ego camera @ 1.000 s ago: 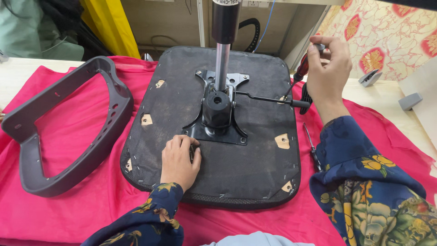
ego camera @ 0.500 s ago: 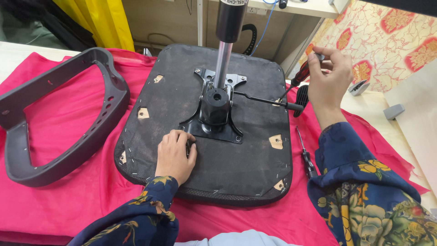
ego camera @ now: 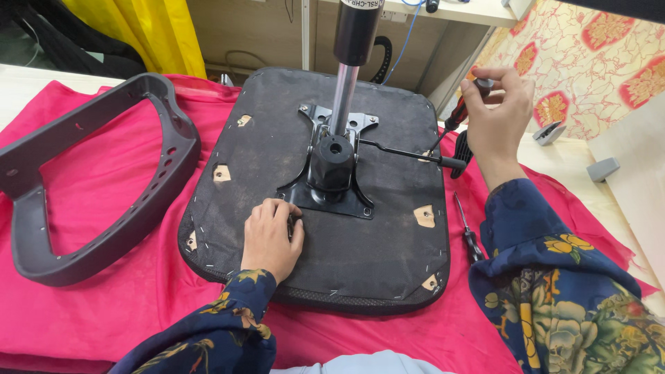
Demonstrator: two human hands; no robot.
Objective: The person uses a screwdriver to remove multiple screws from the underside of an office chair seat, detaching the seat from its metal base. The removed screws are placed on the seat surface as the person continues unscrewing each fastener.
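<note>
- An upturned black seat base [ego camera: 388,256] is laid on red cloth [ego camera: 104,298] at frame centre; its gas cylinder [ego camera: 344,90] is stood upright.
- The left hand [ego camera: 269,239] is curled on the mounting plate's [ego camera: 332,201] lower-left corner.
- A red-handled screwdriver [ego camera: 457,112], pointed down-left, is clamped in the right hand [ego camera: 499,121], upper right.

One label only: a narrow white band with dark print, wrapped around the top of the black gas-lift cylinder [ego camera: 357,31], cut off by the upper edge of the view. No packages, signs or screens visible elsewhere.
</note>
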